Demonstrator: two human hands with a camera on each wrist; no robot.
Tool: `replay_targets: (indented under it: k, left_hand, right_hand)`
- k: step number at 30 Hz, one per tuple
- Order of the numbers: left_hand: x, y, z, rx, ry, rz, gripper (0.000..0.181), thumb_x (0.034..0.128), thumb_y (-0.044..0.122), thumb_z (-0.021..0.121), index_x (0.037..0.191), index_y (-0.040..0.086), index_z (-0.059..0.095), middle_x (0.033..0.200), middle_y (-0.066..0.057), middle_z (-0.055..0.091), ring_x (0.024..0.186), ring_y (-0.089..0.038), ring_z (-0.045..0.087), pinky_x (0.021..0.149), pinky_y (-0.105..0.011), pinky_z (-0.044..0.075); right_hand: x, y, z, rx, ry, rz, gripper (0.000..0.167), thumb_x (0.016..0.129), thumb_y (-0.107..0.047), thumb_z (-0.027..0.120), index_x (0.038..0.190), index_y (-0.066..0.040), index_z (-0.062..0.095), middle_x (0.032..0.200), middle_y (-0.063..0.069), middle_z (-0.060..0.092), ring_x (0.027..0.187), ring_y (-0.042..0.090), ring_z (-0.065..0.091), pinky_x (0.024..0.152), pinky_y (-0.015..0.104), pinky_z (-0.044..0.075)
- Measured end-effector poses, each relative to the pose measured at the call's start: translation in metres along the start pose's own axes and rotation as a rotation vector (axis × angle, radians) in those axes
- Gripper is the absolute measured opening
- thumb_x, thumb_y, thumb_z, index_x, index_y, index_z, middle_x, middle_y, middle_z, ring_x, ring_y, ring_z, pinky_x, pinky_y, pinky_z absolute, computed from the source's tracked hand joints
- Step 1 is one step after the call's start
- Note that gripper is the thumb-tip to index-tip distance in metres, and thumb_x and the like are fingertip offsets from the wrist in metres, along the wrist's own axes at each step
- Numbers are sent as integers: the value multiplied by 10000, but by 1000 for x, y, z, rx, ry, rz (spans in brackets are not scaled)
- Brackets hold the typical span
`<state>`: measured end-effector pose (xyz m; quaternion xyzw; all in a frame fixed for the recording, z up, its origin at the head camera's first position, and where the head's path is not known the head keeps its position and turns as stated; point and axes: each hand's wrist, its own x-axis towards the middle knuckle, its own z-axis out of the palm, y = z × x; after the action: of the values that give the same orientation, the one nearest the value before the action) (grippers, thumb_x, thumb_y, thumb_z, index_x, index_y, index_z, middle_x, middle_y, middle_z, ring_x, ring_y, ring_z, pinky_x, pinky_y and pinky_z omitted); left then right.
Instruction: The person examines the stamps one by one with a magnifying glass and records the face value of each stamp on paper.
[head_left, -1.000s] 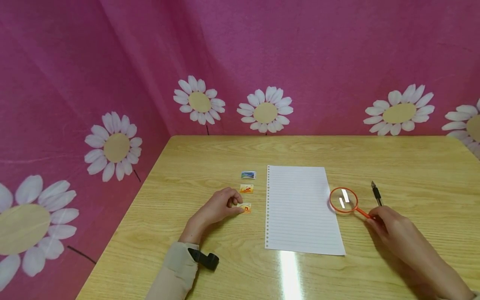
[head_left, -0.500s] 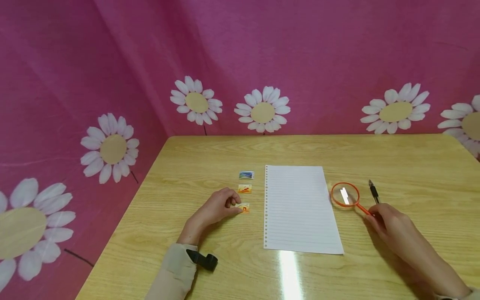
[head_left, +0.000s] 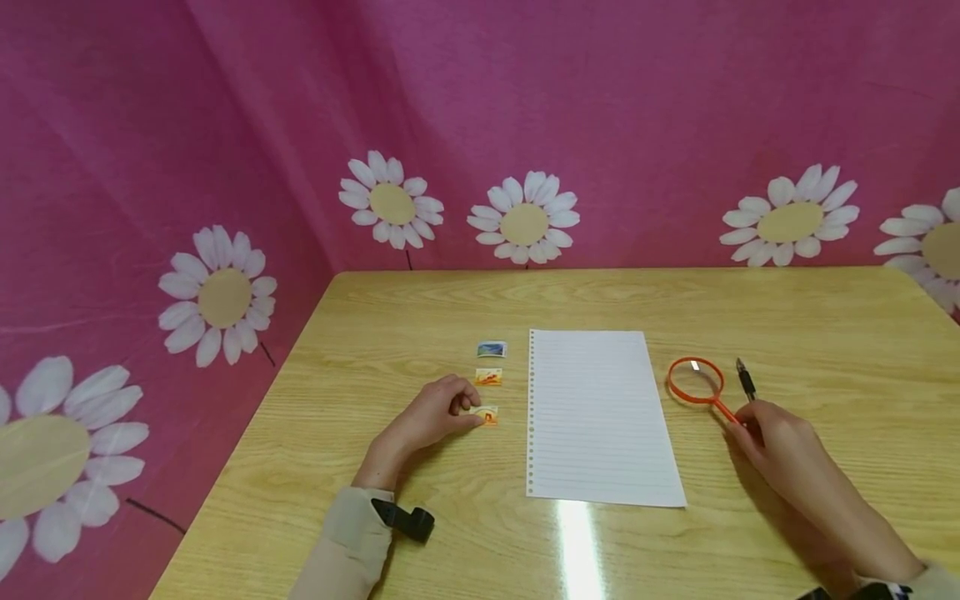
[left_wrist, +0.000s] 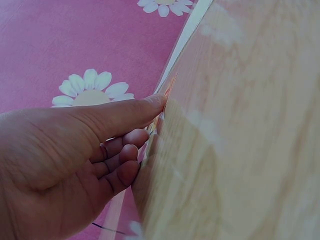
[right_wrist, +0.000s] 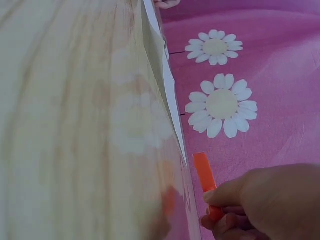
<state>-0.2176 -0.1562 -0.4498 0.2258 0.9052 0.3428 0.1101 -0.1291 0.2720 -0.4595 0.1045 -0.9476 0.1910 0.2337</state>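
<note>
Three small stamps form a column left of the lined sheet of paper (head_left: 600, 417). Farthest is a blue-green stamp (head_left: 492, 349), then a yellow stamp with a red figure (head_left: 489, 377). The nearest, an orange-yellow stamp (head_left: 490, 415), is pinched at its left edge by my left hand (head_left: 431, 415), which rests low at the table. The left wrist view shows the thumb (left_wrist: 145, 106) on it, other fingers curled. My right hand (head_left: 783, 442) grips the handle of an orange magnifying glass (head_left: 722, 410), its lens above the table right of the paper.
A black pen (head_left: 746, 380) lies just beyond my right hand, partly covered by it. The wooden table (head_left: 420, 317) meets a pink daisy-patterned cloth (head_left: 637, 125) at its back and left edges. Light glares near the paper's lower edge.
The magnifying glass has shifted right and away from me, its lens tilting and leaving the paper's right edge. My left hand stays at the nearest stamp. The head view has shifted slightly.
</note>
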Motion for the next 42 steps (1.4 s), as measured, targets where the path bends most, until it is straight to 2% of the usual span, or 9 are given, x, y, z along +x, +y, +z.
replay_targets:
  k: [5,14,19,28,35,42]
  left_hand:
    - [1,0,0,8,5,-8,171,874,178,738,975,103,622,892,-25,533,793,-132,452,709,-217,371]
    - [3,1,0,3,-4,-42,177,869,192,743,981,123,623,891,-8,524,815,-140,464,722,-228,375]
    - [3,1,0,9,-2,-28,175,873,188,738,983,114,623,895,-17,527,810,-140,460,717,-232,375]
    - [3,1,0,5,-4,-34,175,874,187,737,986,114,626,904,-27,534,814,-137,459,722,-227,374]
    - [2,1,-1,-2,-9,-44,176,874,181,737,987,110,623,905,-25,529,817,-141,458,725,-231,373]
    - [0,0,0,5,-9,-30,175,873,173,738,983,100,623,905,-33,540,800,-136,453,718,-226,375]
  right_hand:
    - [1,0,1,4,-8,12,178,726,69,781,780,17,619,601,6,513,541,-4,337,465,237,325]
    - [3,0,3,17,-20,48,164,737,69,764,770,24,610,619,58,594,530,42,415,466,251,353]
    - [4,1,4,23,-32,66,147,752,61,753,787,44,611,598,40,555,524,29,372,469,245,329]
    - [6,2,5,22,-89,104,149,781,37,752,787,58,604,602,49,564,530,90,394,481,257,326]
    - [7,0,6,20,-143,144,164,807,-5,744,778,51,593,597,48,589,536,148,469,494,290,356]
    - [7,-4,5,9,-152,171,215,828,-63,739,745,10,554,568,18,503,523,144,381,487,255,285]
